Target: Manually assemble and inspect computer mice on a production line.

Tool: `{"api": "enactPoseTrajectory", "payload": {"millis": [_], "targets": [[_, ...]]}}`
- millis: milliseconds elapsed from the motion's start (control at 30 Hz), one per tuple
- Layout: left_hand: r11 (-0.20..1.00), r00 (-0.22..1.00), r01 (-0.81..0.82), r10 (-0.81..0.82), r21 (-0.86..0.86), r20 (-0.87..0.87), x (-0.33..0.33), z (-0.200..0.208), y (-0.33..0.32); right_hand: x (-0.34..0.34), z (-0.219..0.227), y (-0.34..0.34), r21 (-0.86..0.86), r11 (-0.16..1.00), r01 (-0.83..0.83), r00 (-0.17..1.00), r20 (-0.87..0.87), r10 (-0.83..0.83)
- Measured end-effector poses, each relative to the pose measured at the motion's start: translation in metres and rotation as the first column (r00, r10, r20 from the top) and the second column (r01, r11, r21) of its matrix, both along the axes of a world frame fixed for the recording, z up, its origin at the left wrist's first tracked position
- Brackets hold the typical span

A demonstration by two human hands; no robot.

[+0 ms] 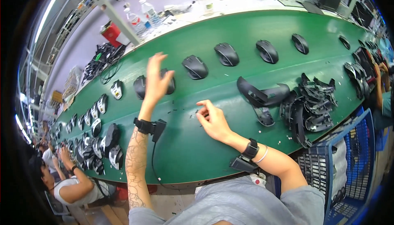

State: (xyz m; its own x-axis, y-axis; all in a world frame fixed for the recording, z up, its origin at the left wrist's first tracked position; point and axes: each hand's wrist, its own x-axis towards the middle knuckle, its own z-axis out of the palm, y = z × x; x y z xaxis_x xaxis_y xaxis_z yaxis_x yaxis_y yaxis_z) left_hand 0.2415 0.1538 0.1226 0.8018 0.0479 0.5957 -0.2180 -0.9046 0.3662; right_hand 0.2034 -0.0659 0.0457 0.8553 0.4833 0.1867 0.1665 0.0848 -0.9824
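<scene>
My left hand (156, 79) is raised over the green bench, fingers stretched up and thumb spread apart. It partly covers two black computer mice, one mouse (140, 86) on its left and another mouse (170, 86) behind the thumb; whether it touches either is unclear. Nearer the middle, my right hand (214, 121) hovers over the bench with loosely curled, parted fingers and nothing visible in them. Further black mice stand in a spaced row beyond: one mouse (195, 67), then a mouse (226, 54), and others to the right. Both wrists wear black straps with small boxes.
Curved black shell parts (262, 95) lie right of my right hand, beside a heap of black plastic pieces (308, 106). Partly assembled mice (92, 147) crowd the left. A blue crate (328, 163) stands lower right. Water bottles (150, 12) are on the back shelf. Co-workers sit at both sides.
</scene>
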Motion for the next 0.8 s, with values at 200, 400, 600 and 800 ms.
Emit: {"api": "enactPoseTrajectory", "payload": {"millis": [200,400,600,800], "targets": [[0.651,0.699,0.713,-0.636,0.260,-0.326,0.037,0.026,-0.158,0.005,-0.012,0.011,-0.098,0.993,-0.059,0.988,0.135,0.072],[0.611,0.590,0.769,-0.565,0.187,-0.577,0.060,0.018,-0.192,0.007,-0.002,0.007,0.003,0.999,-0.047,0.991,0.122,0.046],[0.596,0.649,0.733,-0.468,0.328,-0.600,0.044,0.016,-0.184,0.008,-0.021,0.013,0.005,0.999,-0.049,0.926,0.375,0.043],[0.917,0.903,0.314,-0.369,-0.247,-0.220,-0.021,0.062,-0.121,-0.003,0.007,0.006,0.057,0.989,0.140,0.989,0.034,-0.142]]}}
